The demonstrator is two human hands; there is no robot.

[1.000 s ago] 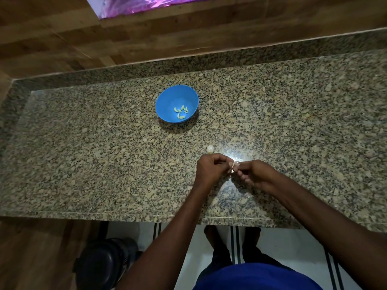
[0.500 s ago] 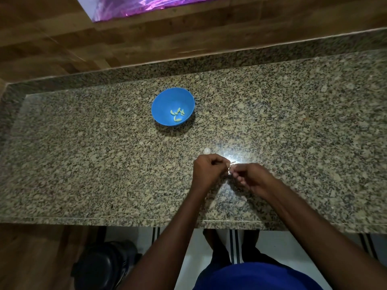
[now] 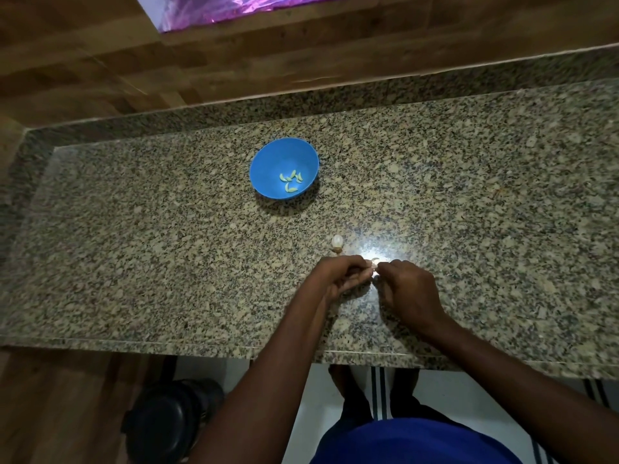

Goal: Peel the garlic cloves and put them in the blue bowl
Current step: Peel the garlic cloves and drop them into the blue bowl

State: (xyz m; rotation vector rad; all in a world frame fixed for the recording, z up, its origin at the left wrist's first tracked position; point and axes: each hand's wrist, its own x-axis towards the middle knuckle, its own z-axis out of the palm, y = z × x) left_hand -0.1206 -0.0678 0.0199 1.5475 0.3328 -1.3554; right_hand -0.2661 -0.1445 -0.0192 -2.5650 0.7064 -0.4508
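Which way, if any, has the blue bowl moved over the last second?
No. The blue bowl sits at the same offset from the loose garlic on the counter. Its slight drift in the image is head-camera motion.

A speckled granite worktop (image 3: 134,262) is seen, backed by a wood-panelled wall (image 3: 100,61). A strip of shiny purple foil (image 3: 234,8) is seen at the top edge. A dark round object (image 3: 167,420) is seen on the floor below.

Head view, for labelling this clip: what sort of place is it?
Probably a home kitchen: a speckled granite counter, wood panelling behind it, and a blue bowl holding peeled garlic cloves.
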